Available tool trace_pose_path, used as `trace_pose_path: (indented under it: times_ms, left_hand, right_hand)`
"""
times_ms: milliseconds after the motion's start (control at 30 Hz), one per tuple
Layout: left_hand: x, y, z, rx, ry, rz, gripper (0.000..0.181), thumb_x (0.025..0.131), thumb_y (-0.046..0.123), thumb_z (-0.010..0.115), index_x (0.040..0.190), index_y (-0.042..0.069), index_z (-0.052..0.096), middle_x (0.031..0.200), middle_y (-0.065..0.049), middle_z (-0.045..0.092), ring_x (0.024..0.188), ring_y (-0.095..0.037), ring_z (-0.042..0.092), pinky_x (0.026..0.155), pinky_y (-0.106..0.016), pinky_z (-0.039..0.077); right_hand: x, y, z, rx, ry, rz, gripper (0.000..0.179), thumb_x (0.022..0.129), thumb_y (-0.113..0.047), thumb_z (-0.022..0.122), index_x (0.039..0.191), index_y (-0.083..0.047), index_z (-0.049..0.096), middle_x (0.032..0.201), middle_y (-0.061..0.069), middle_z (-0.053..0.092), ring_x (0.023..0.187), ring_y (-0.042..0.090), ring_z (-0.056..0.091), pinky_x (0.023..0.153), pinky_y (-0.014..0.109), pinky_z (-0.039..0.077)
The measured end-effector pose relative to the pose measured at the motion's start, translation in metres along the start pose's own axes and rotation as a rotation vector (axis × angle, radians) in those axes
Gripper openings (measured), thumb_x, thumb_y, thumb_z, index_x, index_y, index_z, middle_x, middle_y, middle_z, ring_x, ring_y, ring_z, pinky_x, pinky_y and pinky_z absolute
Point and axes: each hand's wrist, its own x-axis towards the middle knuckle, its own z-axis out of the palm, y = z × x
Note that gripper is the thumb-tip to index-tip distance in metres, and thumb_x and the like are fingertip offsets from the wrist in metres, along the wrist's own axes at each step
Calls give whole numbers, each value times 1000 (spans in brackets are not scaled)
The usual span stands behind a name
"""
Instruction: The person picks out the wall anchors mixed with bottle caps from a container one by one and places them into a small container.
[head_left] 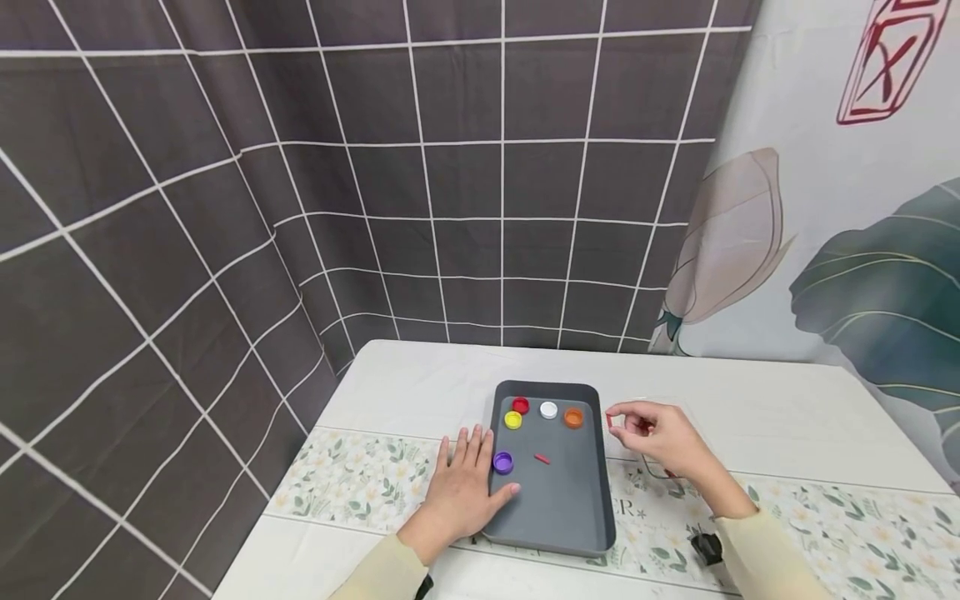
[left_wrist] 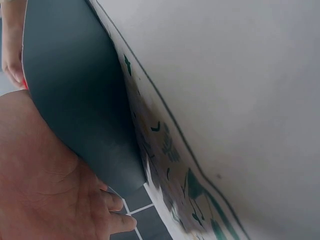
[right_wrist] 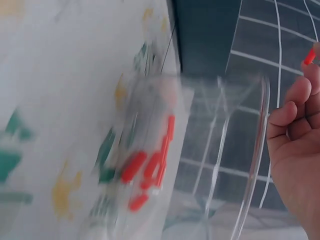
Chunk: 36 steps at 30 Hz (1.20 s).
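Observation:
Between the thumb and index finger of my right hand (head_left: 663, 435) is a small red stick (head_left: 610, 422), held just off the tray's right side. My left hand (head_left: 459, 493) lies with straight fingers along the left rim of the grey tray (head_left: 555, 525). Another red stick (head_left: 542, 459) lies flat in the tray's middle. Round caps sit inside it: red (head_left: 520, 406), yellow (head_left: 513, 420), white (head_left: 549, 410) and orange (head_left: 573, 417) at the far end, purple (head_left: 503, 463) by my left fingers. Beside my right hand, a clear container (right_wrist: 265, 125) holds several red sticks (right_wrist: 134, 167).
The tray stands on a table with a white cloth (head_left: 420, 383) and a floral band. A dark gridded curtain (head_left: 465, 183) hangs behind and to the left. A printed pale curtain (head_left: 757, 317) hangs on the right. My right forearm reaches over the table's right half.

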Motion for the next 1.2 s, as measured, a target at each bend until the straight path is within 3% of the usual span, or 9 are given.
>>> trace_pose_path:
  times_ms: [267,567,1200]
  left_hand:
    - [0,0,-1,-5,10,3,89,99,65,44,161,4,23,167,-17,22,154,-38,16,122,-60,7]
    - [1,-1,0,-7,15,4,90,99,66,43,161,4,23,167,-16,22,154,-38,16,122,-61,7]
    - [1,0,1,-13,11,4,90,99,66,43,161,5,23,167,-16,22,155,-38,15,122,-61,6]
  right_hand:
    - [-17,9,-25,6,49,77,26,85,1,77,111,-2,74,65,-8,53,59,4,48,52,23,40]
    - [-29,19,-48,-101,72,169,24,89,-4,74,112,-3,73,69,-9,52,65,6,49,57,23,39]
    - [-28,35,-58,-169,38,249,29,90,-2,67,119,0,71,73,-4,55,66,6,48,58,22,39]
